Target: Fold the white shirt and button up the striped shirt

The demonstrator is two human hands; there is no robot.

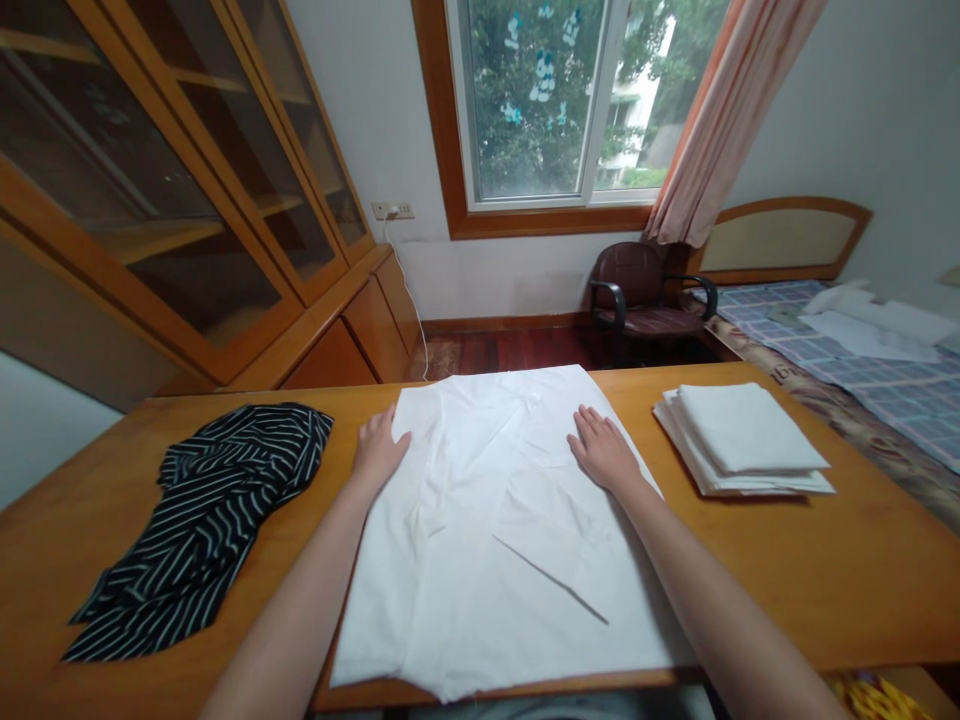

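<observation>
while a worktop carries the clothes, a white shirt spans it from near edge to far edge: its sides seem folded in, its length not yet; flat, faintly creased. a striped black garment lies rumpled toward the left edge, a folded white stack by the far right corner. left hand and right hand, spread and gripping nothing, rest at the shirt's sides.

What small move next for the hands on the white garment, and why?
I'd probably draw the left hand lightly nearer along the white garment, since wrinkles show on its left side; the right hand, resting near the opposite edge, could steady it.
</observation>
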